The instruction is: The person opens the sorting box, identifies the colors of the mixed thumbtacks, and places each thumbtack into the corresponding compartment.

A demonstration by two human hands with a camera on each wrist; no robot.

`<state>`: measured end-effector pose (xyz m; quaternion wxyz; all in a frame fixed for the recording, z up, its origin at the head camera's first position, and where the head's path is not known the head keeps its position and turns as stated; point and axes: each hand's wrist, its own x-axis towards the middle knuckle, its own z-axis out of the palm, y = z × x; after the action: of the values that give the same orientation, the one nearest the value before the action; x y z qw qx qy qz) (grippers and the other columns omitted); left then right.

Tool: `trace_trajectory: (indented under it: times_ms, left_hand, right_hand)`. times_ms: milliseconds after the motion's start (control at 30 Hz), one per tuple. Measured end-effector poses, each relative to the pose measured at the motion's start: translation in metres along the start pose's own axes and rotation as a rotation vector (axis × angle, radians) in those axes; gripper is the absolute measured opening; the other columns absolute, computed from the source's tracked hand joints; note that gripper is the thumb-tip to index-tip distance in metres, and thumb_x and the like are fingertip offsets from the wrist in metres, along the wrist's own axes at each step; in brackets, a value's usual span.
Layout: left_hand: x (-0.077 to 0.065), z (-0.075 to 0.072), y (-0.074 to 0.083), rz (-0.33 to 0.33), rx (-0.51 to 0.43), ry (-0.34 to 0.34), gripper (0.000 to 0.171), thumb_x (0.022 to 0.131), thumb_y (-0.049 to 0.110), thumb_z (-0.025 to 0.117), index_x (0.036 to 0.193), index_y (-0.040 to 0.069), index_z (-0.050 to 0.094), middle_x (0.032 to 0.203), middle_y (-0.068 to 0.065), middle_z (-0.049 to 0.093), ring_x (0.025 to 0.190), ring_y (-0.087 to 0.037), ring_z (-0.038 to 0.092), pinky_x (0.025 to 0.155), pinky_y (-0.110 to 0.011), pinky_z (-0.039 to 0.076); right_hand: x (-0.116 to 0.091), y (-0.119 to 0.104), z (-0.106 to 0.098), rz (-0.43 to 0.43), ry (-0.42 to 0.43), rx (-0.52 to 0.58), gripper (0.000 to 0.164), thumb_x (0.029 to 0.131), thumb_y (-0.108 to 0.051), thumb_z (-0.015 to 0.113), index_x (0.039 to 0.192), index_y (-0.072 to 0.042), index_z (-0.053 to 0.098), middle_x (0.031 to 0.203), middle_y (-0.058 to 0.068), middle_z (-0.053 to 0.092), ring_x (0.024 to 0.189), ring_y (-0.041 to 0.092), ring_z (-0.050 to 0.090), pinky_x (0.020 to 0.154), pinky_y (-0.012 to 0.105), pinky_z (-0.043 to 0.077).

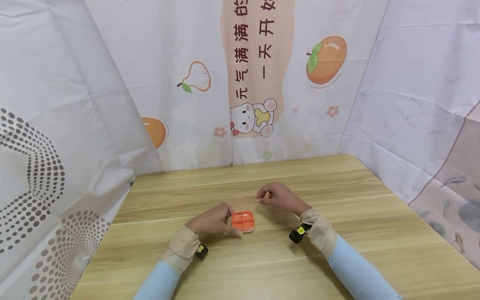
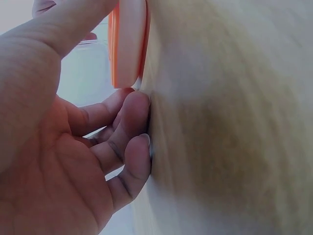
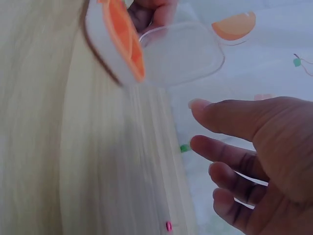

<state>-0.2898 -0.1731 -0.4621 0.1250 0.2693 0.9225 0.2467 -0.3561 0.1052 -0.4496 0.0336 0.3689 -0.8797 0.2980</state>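
Note:
A small pill box (image 1: 243, 221) with an orange inside split into several compartments lies on the wooden table, its clear lid (image 3: 183, 54) tipped open toward the far side. My left hand (image 1: 213, 221) holds the box at its left side, thumb along the near corner and forefinger by the hinge side. In the left wrist view, the other fingers (image 2: 137, 161) bend down to the tabletop beside the box (image 2: 128, 44). My right hand (image 1: 279, 196) hovers right of the lid, holding nothing; its thumb and fingers are spread apart in the right wrist view.
The wooden table (image 1: 337, 187) reaches back to a printed curtain (image 1: 300, 125), with more curtains (image 1: 412, 104) on both sides. A tiny pink thing (image 3: 168, 226) shows near the table's edge in the right wrist view. Black cameras (image 1: 298, 234) are strapped to both wrists.

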Motion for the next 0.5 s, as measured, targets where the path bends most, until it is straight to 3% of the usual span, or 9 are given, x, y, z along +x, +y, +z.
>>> trace_trajectory:
  times_ms: [233, 500]
  left_hand:
    - [0.000, 0.000, -0.001, 0.008, 0.002, 0.006, 0.072, 0.072, 0.066, 0.073, 0.112, 0.009, 0.053, 0.105, -0.001, 0.047, 0.090, -0.015, 0.048, 0.074, -0.026, 0.044]
    - [0.000, 0.002, -0.001, 0.023, 0.001, 0.005, 0.073, 0.072, 0.066, 0.073, 0.113, 0.009, 0.053, 0.105, -0.002, 0.048, 0.091, -0.015, 0.046, 0.074, -0.026, 0.044]
  right_hand:
    - [-0.001, 0.012, -0.003, 0.031, -0.030, -0.072, 0.009, 0.087, -0.019, 0.071, 0.095, -0.016, 0.075, 0.090, -0.011, 0.067, 0.073, 0.009, 0.056, 0.064, 0.026, 0.046]
    - [-0.007, 0.025, -0.013, 0.079, -0.052, -0.073, 0.012, 0.089, -0.019, 0.072, 0.098, -0.013, 0.074, 0.088, -0.011, 0.067, 0.075, 0.011, 0.056, 0.066, 0.029, 0.046]
